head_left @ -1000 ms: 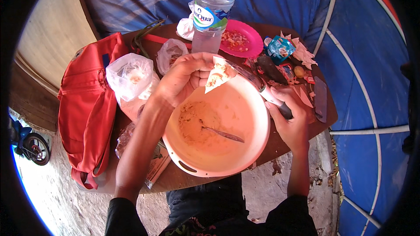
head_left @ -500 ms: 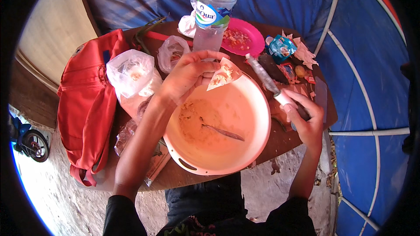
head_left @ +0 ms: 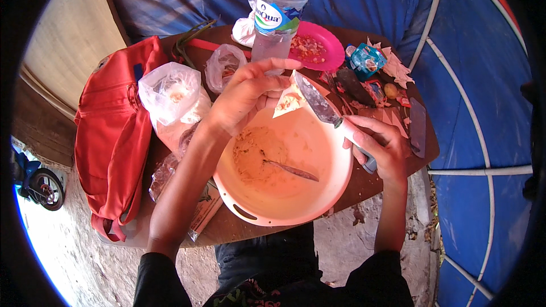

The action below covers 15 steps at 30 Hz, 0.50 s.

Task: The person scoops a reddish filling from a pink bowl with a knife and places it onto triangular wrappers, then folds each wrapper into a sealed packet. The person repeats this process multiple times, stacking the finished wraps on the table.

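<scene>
My left hand (head_left: 242, 95) pinches a thin, pale triangular sheet (head_left: 287, 104) with bits of crumbly filling on it, over the far side of a large basin (head_left: 343, 179). In my right hand (head_left: 385, 150) is a knife (head_left: 323, 104), gripped by its handle. Its smeared blade slants up and left and overlaps the sheet's right edge; whether they touch is hard to tell. Inside the basin a metal spoon (head_left: 293, 171) lies beside a moist, lumpy mixture (head_left: 250, 146) coating the left side of the bottom.
A tall water bottle (head_left: 278, 40) stands behind the basin, near a pink plate (head_left: 336, 45) of chopped pieces. Plastic bags (head_left: 165, 94) and a red backpack (head_left: 114, 131) are on the left. A blue packet (head_left: 364, 61) and pale torn sheets (head_left: 396, 68) lie at the right.
My right hand has moved left, bringing the knife from beyond the basin's right rim to the sheet. My left hand stays nearly in place, still pinching the sheet.
</scene>
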Each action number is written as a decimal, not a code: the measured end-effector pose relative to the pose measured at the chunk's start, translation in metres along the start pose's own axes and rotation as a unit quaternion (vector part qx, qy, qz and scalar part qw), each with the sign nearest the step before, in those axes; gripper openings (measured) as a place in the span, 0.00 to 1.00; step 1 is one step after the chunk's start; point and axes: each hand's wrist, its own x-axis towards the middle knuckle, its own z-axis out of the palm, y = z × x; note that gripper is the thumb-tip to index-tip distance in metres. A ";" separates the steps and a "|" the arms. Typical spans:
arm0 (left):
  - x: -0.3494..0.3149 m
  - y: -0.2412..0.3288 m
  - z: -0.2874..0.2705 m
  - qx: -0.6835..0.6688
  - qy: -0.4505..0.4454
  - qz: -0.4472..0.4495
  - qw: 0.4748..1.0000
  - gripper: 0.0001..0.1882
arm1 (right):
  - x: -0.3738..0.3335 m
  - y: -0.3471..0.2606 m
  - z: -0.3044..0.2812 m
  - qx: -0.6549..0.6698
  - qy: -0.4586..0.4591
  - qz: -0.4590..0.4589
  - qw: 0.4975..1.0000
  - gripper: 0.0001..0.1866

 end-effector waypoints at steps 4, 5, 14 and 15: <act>-0.002 0.002 -0.002 -0.042 -0.013 0.030 0.999 0.21 | 0.001 0.008 -0.004 0.065 -0.012 0.003 0.998 0.20; -0.002 0.002 -0.003 -0.053 -0.019 0.035 0.998 0.21 | 0.002 0.010 -0.005 0.075 -0.016 0.000 0.997 0.20; 0.002 -0.004 -0.007 -0.054 0.014 0.044 0.997 0.20 | -0.010 0.000 -0.017 0.179 -0.024 -0.024 0.983 0.23; 0.002 -0.005 -0.006 -0.022 0.033 0.039 0.998 0.20 | -0.011 -0.001 -0.014 0.104 0.010 -0.010 0.994 0.22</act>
